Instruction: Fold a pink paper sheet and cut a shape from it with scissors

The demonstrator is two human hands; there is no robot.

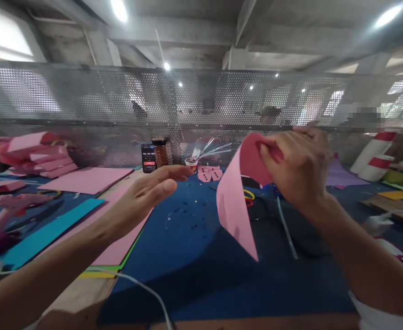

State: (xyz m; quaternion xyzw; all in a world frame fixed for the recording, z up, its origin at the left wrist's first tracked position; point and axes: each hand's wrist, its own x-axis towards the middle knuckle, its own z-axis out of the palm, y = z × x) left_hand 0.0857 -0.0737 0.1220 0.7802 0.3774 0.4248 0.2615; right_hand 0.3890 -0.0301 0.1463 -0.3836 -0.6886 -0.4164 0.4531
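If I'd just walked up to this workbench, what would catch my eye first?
Probably the curling strip of pink paper, held up in the right hand over the blue table surface. Next might come the bright blue strip lying at the left, between a pink glue gun and large pink sheets. Beyond the hands, a small cup bristles with clear sticks near the perforated metal screen.

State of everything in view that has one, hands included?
Left hand: empty, open, raised
Right hand: closed on curled pink sheet
Curled pink sheet: bent over, lower end hanging free
Phone: propped upright, screen lit
Brown jar: upright, dark lid on
Small cup: upright, open, clear sticks in it
Teal strip: lying flat
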